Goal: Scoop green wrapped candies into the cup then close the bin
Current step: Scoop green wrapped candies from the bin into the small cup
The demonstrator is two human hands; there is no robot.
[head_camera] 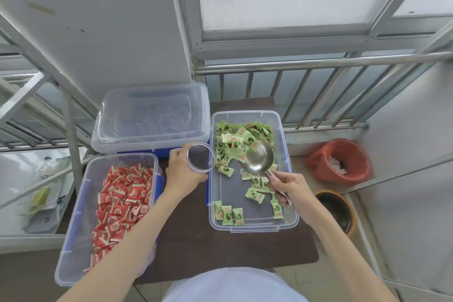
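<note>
At the left of the dark desk [186, 240] stands an open clear bin of red wrapped candies [122, 193], with a lidded clear bin [152, 117] behind it. The left hand [182, 171] has its grip closed around a clear cup [201, 157], held tilted beside the left wall of the open bin [288, 167] (blue latches on its sides). Green wrapped candies [235, 144] are heaped at its far end and scattered nearer. The right hand [288, 186] grips the handle of a metal scoop [258, 159], its bowl empty above the candies. An orange bucket [340, 160] sits on the floor to the right.
</note>
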